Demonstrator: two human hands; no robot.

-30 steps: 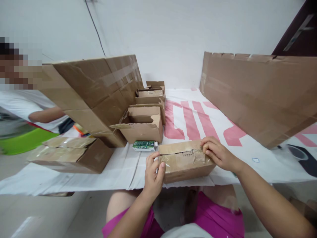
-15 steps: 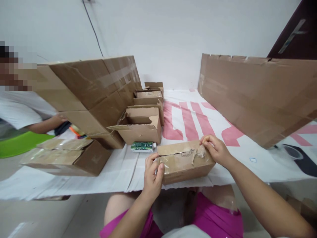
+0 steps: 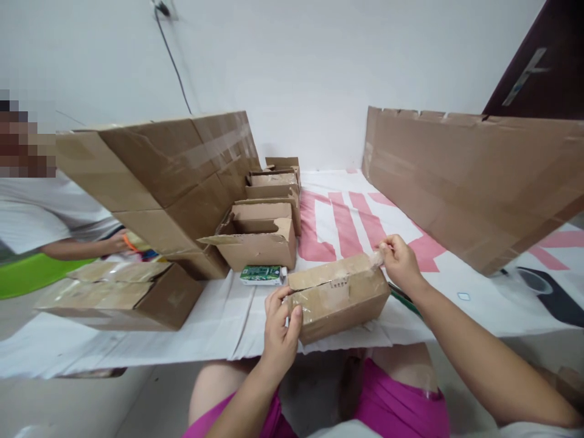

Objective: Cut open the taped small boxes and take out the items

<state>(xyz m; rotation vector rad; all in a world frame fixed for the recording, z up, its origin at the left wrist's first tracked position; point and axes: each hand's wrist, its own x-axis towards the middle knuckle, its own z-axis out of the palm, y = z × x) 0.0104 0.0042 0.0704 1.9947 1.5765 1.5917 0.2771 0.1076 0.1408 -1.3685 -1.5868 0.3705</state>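
A small closed cardboard box (image 3: 340, 304) lies near the table's front edge, slightly angled, with a seam and dark print on its top. My left hand (image 3: 283, 322) grips its left end, fingers on top and thumb on the near side. At the box's far right corner, my right hand (image 3: 401, 261) pinches a crumpled strip of clear packing tape (image 3: 376, 258) that reaches to the box. A green and white carton (image 3: 261, 275) lies just beyond my left hand. Part of a dark green flat object (image 3: 404, 299) shows beneath my right wrist.
Open cardboard boxes (image 3: 260, 243) stand in a row behind the carton. Tall cardboard walls rise at left (image 3: 182, 158) and right (image 3: 469, 176). A taped box (image 3: 168, 298) sits at left, a tape roll (image 3: 535, 280) at right. Another person's hand (image 3: 119, 241) holds something beyond the left wall.
My right hand has moved up and right, pulling the tape strip away from the top. The box's right end has tilted away a little. My left hand keeps its grip.
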